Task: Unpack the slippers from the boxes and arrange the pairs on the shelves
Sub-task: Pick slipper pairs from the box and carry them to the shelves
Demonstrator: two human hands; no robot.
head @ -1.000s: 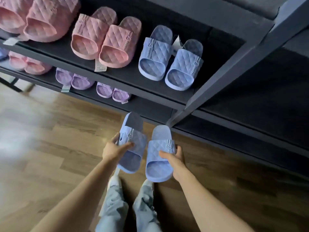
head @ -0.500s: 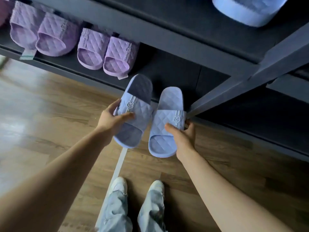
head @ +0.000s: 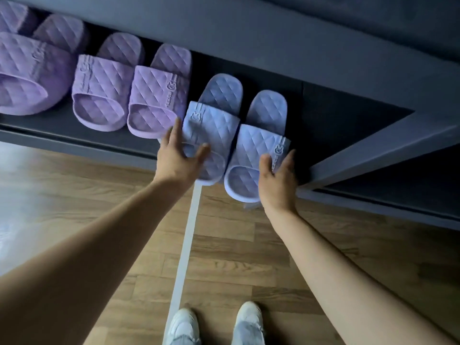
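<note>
Dark shelf [head: 336, 103] above a wooden floor [head: 74, 195] carries purple slippers [head: 99, 88]; just beside them the left blue slipper [head: 214, 120] and right blue slipper [head: 258, 143] lie half on it, toes overhanging. Each is held: left hand [head: 178, 160] with thumb and loose fingers, right hand [head: 277, 185] pinching the strap.

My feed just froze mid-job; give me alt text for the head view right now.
The left hand holds the left blue slipper and the right hand the right blue slipper, heels in over the dark shelf, toe ends past its front edge. Lilac slippers stand on it to their left; wooden floor below.
</note>
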